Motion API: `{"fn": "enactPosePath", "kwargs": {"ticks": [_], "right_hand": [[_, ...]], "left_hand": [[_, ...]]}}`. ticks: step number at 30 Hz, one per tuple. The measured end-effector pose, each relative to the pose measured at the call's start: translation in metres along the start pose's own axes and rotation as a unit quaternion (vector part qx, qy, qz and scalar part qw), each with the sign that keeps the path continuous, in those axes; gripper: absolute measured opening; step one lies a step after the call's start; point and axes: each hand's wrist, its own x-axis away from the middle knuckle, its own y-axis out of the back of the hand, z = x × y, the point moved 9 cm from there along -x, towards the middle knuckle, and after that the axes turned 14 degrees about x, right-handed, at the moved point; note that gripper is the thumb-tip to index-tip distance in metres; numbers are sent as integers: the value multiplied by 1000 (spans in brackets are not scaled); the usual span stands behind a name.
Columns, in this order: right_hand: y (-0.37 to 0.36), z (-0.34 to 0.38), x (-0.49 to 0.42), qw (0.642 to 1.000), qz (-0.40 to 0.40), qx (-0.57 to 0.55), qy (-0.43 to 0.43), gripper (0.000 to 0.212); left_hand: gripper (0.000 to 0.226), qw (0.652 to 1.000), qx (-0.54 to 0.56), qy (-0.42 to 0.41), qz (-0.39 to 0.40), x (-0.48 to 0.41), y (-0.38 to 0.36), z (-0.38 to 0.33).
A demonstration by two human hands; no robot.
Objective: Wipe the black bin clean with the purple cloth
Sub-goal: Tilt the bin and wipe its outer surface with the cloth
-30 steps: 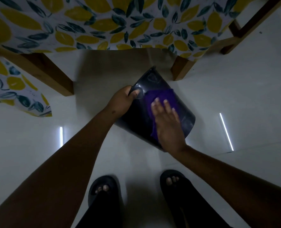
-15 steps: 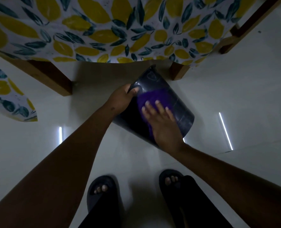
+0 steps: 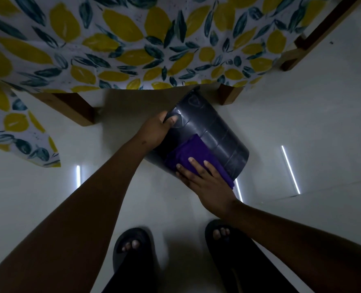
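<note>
While the left hand (image 3: 155, 130) grips the black bin (image 3: 213, 132), the right hand (image 3: 205, 182) presses the purple cloth (image 3: 192, 153) flat, fingers apart.

floor (image 3: 302, 123): pale, glossy | tablecloth (image 3: 133, 39): lemon-print | table legs (image 3: 73, 106): wooden

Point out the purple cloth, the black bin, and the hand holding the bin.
purple cloth (image 3: 193, 153): head view, on its folded middle above the fingers.
black bin (image 3: 215, 127): head view, on its bare curved side wall.
left hand (image 3: 154, 132): head view, on the back of the hand.
</note>
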Motion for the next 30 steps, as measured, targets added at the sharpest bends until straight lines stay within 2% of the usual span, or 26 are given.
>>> {"fn": "enactPosePath", "kwargs": {"ticks": [5,8,13,16,18,20,22,24,27,30], "right_hand": [[4,-39,-14,997,-3,-58,-50,70],[8,-80,-34,975,19,-145,-167,76],[-1,-139,-53,894,-4,-305,-327,62],[-26,-169,-44,818,28,-413,-400,55],[-35,-170,-34,784,51,-456,-419,53],[-24,-157,-23,798,41,-422,-427,55],[-6,-131,-18,851,18,-338,-401,60],[6,-97,-18,901,18,-268,-340,68],[12,-46,-24,966,33,-165,-198,76],[13,-36,-28,980,21,-126,-153,73]], "left_hand": [[38,999,34,3,10,-3,-4,-1],[41,999,41,9,7,-4,-4,1],[40,998,54,14,7,3,-1,7],[37,998,56,4,3,7,-1,6],[37,999,43,4,-8,11,1,10],[39,999,31,10,-14,17,3,15],[41,999,24,11,-21,21,4,17],[40,999,20,9,-28,20,4,15],[37,999,22,-2,-36,16,2,10],[37,998,46,-19,-23,17,3,12]]}}
